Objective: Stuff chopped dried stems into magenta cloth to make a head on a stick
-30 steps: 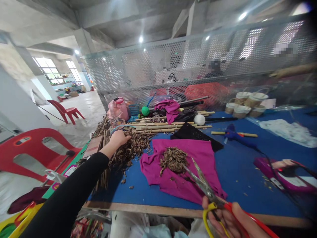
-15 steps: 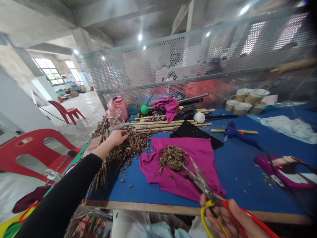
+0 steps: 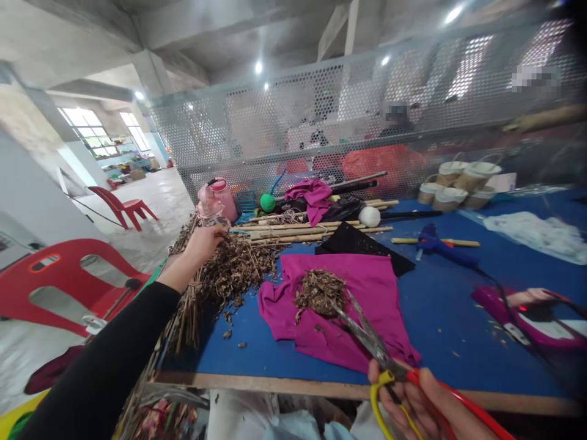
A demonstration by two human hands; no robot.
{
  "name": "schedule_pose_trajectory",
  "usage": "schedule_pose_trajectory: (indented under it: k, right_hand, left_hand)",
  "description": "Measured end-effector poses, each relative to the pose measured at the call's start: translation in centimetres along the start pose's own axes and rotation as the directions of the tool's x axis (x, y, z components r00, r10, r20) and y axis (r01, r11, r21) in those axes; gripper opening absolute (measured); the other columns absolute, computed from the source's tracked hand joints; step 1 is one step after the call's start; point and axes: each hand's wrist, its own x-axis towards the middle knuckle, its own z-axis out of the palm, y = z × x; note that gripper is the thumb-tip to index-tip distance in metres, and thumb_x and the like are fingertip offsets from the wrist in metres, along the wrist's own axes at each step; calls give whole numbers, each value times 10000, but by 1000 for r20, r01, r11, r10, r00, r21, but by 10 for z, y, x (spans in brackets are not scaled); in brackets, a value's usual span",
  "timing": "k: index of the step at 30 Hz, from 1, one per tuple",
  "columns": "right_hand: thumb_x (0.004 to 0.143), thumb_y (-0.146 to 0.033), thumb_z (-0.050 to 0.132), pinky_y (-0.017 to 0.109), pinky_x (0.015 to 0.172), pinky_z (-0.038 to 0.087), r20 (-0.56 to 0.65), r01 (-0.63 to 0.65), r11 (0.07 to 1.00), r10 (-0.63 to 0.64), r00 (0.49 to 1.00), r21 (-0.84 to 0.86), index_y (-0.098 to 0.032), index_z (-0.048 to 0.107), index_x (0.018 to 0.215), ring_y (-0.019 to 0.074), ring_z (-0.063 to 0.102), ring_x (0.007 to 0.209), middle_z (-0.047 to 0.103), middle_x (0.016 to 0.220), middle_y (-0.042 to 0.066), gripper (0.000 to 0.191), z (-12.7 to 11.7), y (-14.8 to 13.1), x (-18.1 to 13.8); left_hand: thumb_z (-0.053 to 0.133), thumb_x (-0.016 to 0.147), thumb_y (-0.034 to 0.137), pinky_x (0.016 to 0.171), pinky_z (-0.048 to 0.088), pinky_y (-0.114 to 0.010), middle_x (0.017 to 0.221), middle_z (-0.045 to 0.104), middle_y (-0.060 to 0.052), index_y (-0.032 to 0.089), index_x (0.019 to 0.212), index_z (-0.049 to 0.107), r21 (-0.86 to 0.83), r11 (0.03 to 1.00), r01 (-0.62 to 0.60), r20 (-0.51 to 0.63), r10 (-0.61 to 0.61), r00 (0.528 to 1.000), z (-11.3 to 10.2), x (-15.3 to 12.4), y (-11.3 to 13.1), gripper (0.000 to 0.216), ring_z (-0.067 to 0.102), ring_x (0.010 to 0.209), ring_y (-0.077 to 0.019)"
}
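Over the far end of the dried plant pile (image 3: 243, 269), my left hand (image 3: 204, 246) reaches forward with its fingers drawn together. Its fingertips are close to a pink translucent container (image 3: 208, 205); what they pinch, if anything, does not show. My right hand (image 3: 424, 397) is closed around the scissors (image 3: 376, 353), which have one yellow and one red handle. Their blades are parted, with the tips beside a clump of crushed dry leaves (image 3: 321, 292). That clump lies on a magenta cloth (image 3: 367, 275) spread on the blue tabletop (image 3: 440, 330).
Bamboo sticks (image 3: 293, 233), a white ball (image 3: 369, 216) and a green ball (image 3: 267, 203) lie behind the cloth. A blue glue gun (image 3: 433, 241) and a purple device (image 3: 527, 321) are on the right. A perforated metal screen (image 3: 275, 122) stands behind the table; red chairs (image 3: 92, 244) are left.
My left hand has moved up and slightly left, from over the dry leaves to near the pink container. My right hand and the scissors have barely shifted.
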Motion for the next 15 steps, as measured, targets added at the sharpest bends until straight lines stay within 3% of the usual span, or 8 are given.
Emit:
schedule_pose_trajectory:
  k: [3, 6, 9, 12, 15]
  right_hand:
    - [647, -798, 493, 377, 567, 502, 46, 10, 1000, -11, 999, 5, -250, 629, 987, 202, 561, 565, 559, 676, 65, 659, 2, -2, 4]
    - [657, -792, 500, 362, 561, 500, 85, 26, 1000, -27, 996, 14, -233, 596, 1030, 191, 563, 571, 552, 684, 48, 678, 5, -4, 8]
    - [695, -758, 507, 357, 632, 504, 105, 43, 999, -46, 993, 34, -212, 569, 1050, 192, 593, 649, 579, 743, 53, 655, 8, -6, 12]
    - [741, -720, 497, 332, 714, 492, 138, 54, 997, -61, 989, 47, -179, 557, 1041, 195, 606, 789, 611, 870, 89, 621, 10, -10, 16]
    - [782, -718, 432, 297, 675, 481, 112, 142, 990, -138, 984, -26, -173, 532, 1066, 168, 574, 758, 597, 910, 89, 623, 11, -22, 15]
  left_hand:
    - [578, 783, 225, 864, 470, -337, 967, 729, -79, 185, 974, 734, -2, 1000, -18, -20, 17, 1000, -6, 0, 3, 250, 658, 929, -272]
    - [589, 778, 227, 876, 467, -318, 978, 729, -67, 185, 983, 732, -32, 999, -18, -75, 15, 997, -14, -7, 22, 254, 660, 932, -253]
    - [598, 778, 225, 848, 480, -276, 947, 737, -40, 188, 970, 733, -202, 979, -30, -229, -17, 973, -21, -25, 63, 238, 672, 875, -207]
    - [589, 773, 196, 834, 485, -256, 941, 736, -24, 185, 937, 733, -428, 900, -84, -349, -79, 934, -19, -52, 114, 218, 667, 873, -182]
    - [607, 756, 214, 787, 496, -261, 922, 733, -29, 186, 919, 731, -684, 727, -57, -289, -198, 937, -7, -76, 154, 207, 660, 838, -180]
